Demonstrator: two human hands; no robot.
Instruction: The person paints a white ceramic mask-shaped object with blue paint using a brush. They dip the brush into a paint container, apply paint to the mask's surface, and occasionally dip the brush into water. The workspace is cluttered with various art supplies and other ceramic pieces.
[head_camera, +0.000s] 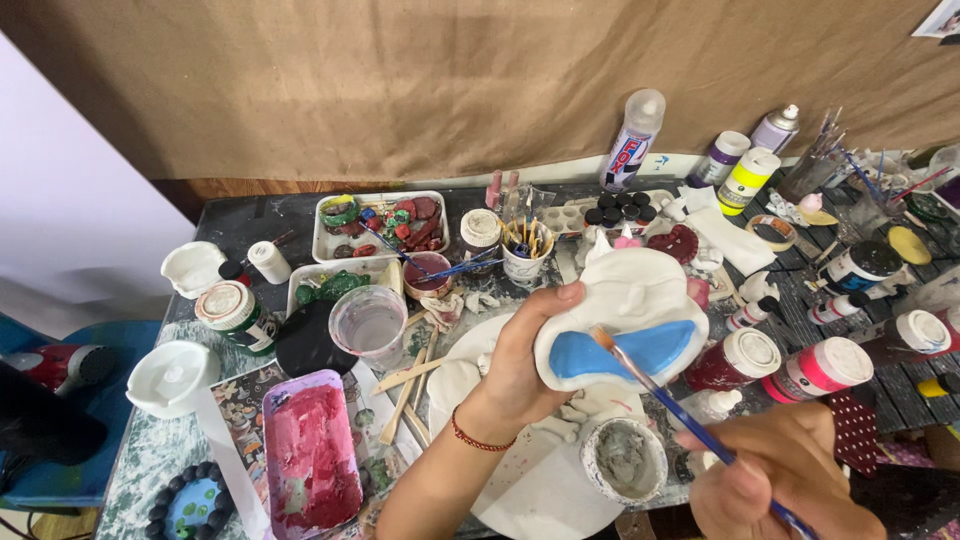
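spray can upright at wall | water cup | red-smeared tray

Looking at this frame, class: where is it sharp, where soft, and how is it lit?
Head view: even, soft light, faint shadows; the white clay piece and left hand are sharp; the right hand with the paintbrush is slightly soft at the bottom edge; table edges bow outward.

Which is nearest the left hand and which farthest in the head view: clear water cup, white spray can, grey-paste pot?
From the left hand:
1. Grey-paste pot, just below right, by the wrist.
2. Clear water cup, to the left.
3. White spray can, far back against the brown backdrop.
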